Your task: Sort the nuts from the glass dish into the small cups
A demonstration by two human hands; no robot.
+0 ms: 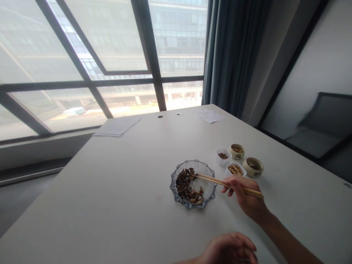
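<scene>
My right hand (pixel 247 200) is closed around a pair of wooden chopsticks (pixel 217 180). Their tips reach into a scalloped glass dish (pixel 178 200) and touch or nearly touch the dark dried pieces (pixel 185 179) heaped along its left and lower side. Some pieces near the bottom look lighter brown; their exact kind is hard to make out. Low in the view, my left hand (pixel 229 249) lies by the table's near side, fingers loosely bent and holding nothing visible. The frame's lower edge cuts off part of it.
Right of the dish stand two white plastic cups (pixel 220 160) and two cream pots (pixel 258 172) with dark characters, all with small pieces inside. Paper sheets (pixel 118 126) lie at the far left of the white table (pixel 123 183), another sheet (pixel 211 116) at the back. Windows and a curtain (pixel 228 55) stand behind.
</scene>
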